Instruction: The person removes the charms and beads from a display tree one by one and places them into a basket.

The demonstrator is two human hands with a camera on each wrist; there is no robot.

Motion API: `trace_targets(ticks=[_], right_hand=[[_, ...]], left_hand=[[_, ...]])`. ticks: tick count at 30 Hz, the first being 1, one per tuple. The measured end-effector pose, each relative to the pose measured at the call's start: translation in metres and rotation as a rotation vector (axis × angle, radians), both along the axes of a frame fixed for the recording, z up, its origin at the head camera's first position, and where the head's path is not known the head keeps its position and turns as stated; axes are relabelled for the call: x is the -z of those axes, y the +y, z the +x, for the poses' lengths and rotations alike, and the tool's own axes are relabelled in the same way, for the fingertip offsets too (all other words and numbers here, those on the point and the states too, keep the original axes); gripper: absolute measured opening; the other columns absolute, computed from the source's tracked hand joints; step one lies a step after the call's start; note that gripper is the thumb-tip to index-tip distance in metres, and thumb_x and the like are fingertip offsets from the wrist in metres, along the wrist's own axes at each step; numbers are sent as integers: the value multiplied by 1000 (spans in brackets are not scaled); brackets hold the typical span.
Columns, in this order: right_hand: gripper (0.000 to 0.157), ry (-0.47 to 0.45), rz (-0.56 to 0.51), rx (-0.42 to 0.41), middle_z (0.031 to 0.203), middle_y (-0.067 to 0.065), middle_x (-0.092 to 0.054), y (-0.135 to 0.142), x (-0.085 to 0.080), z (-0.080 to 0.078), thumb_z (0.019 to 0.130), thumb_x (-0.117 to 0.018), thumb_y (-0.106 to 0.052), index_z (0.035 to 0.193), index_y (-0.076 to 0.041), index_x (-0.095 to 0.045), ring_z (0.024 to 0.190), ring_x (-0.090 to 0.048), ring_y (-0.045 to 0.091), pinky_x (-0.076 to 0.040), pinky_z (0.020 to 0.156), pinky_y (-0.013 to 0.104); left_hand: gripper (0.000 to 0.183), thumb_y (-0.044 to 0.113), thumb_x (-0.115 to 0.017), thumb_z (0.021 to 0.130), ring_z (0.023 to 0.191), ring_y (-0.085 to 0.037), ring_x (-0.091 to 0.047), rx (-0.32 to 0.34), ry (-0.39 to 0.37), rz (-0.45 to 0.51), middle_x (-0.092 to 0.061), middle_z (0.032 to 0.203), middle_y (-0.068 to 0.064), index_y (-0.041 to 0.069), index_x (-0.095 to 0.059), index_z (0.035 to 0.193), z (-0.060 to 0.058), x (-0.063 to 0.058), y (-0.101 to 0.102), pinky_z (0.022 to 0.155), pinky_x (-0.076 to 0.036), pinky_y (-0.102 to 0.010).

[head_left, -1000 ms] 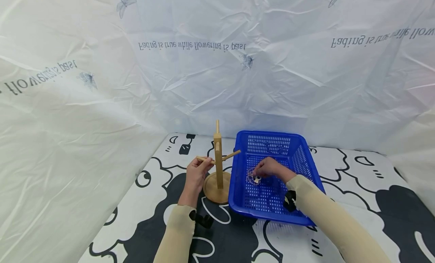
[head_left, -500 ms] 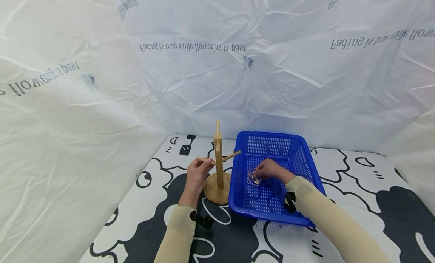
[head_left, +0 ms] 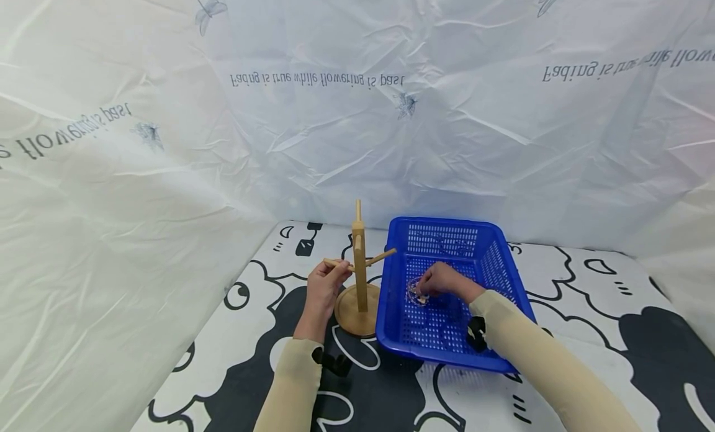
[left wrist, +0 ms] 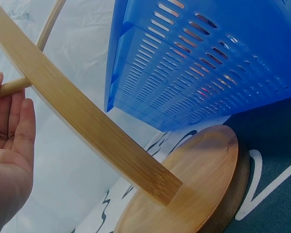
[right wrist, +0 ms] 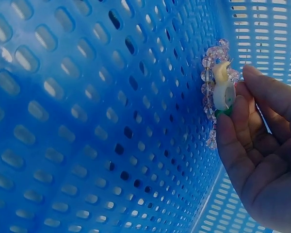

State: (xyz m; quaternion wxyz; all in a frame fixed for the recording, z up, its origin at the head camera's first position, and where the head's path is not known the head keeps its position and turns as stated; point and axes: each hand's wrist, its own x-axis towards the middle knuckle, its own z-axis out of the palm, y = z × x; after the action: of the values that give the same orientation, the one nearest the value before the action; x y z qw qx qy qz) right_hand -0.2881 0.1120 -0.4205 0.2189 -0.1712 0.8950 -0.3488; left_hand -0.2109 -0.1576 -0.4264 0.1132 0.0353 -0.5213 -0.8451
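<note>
A wooden stand with a square post, a round base and thin pegs stands left of the basket. My left hand pinches one of its pegs between thumb and fingers. Inside the blue plastic basket, a bracelet of clear pinkish beads lies at the left side of the floor. It carries a white, yellow and green charm. My right hand reaches in from the right, its fingertips gripping the bracelet at the charm and covering part of it.
The basket's raised right wall stands beside my right forearm. Black-and-white cartoon cloth covers the table. A pale plastic sheet with printed words hangs behind and at the sides.
My right fingers have shifted slightly over the bracelet, and the charm shows less in the head view. The left hand stays on the peg.
</note>
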Motion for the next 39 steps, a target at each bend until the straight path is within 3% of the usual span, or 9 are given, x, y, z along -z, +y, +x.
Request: trace_targets(ticks=[4, 9, 16, 22, 25, 30, 34, 39], right_hand=[[17, -92, -87, 35, 66, 1, -66, 3, 1, -3, 91, -66, -10, 95, 2, -77, 56, -46, 11, -45, 61, 27], [25, -200, -213, 88, 97, 13, -77, 9, 3, -7, 94, -67, -17, 106, 3, -74, 77, -65, 15, -59, 78, 35], [32, -267, -286, 150, 99, 8, -76, 10, 1, -11, 94, -68, -21, 116, 2, -70, 85, -68, 14, -60, 88, 38], [36, -274, -323, 175, 119, 20, -69, 13, -5, -14, 95, -66, -21, 122, 3, -65, 101, -69, 22, -58, 96, 41], [39, -264, -326, 159, 115, 19, -69, 15, -10, -16, 96, -65, -21, 125, 5, -62, 99, -68, 22, -56, 99, 44], [43, -255, -320, 122, 96, 1, -66, 21, -22, -18, 97, -64, -24, 130, 4, -59, 91, -62, 12, -52, 104, 47], [45, -232, -301, 99, 86, -4, -60, 28, -32, -17, 98, -62, -24, 132, 4, -56, 92, -61, 14, -51, 106, 48], [45, -205, -312, 83, 98, 0, -63, 35, -47, -13, 97, -63, -25, 131, 4, -56, 94, -63, 14, -55, 101, 45]], left_hand=[[26, -2, -61, 94, 77, -4, -71, -4, -11, 3, -71, 80, 7, 19, -69, 80, -1, 0, 1, 79, -60, -19], [23, -1, -62, 94, 77, -3, -71, 0, -12, 3, -71, 80, 7, 18, -69, 82, -2, 0, 1, 79, -60, -18], [25, -1, -62, 94, 77, -4, -71, -4, -19, 4, -71, 80, 6, 18, -69, 81, -2, 0, 1, 79, -60, -18], [25, -1, -61, 94, 78, -4, -71, 2, -20, -3, -71, 80, 6, 19, -69, 81, -1, -1, 0, 79, -60, -18], [25, -1, -60, 95, 78, -4, -71, 13, -11, -13, -71, 80, 6, 19, -69, 82, -1, -1, 0, 80, -60, -18], [26, -2, -60, 95, 78, -4, -71, 26, -13, -27, -72, 80, 7, 18, -70, 81, -1, 0, -2, 80, -60, -18], [28, -3, -61, 94, 77, -4, -70, 29, -30, -42, -71, 79, 7, 19, -69, 79, -2, -1, -4, 79, -60, -18], [27, -2, -62, 93, 76, -3, -69, 36, -43, -76, -70, 79, 7, 19, -68, 78, -1, -4, -6, 79, -60, -18]])
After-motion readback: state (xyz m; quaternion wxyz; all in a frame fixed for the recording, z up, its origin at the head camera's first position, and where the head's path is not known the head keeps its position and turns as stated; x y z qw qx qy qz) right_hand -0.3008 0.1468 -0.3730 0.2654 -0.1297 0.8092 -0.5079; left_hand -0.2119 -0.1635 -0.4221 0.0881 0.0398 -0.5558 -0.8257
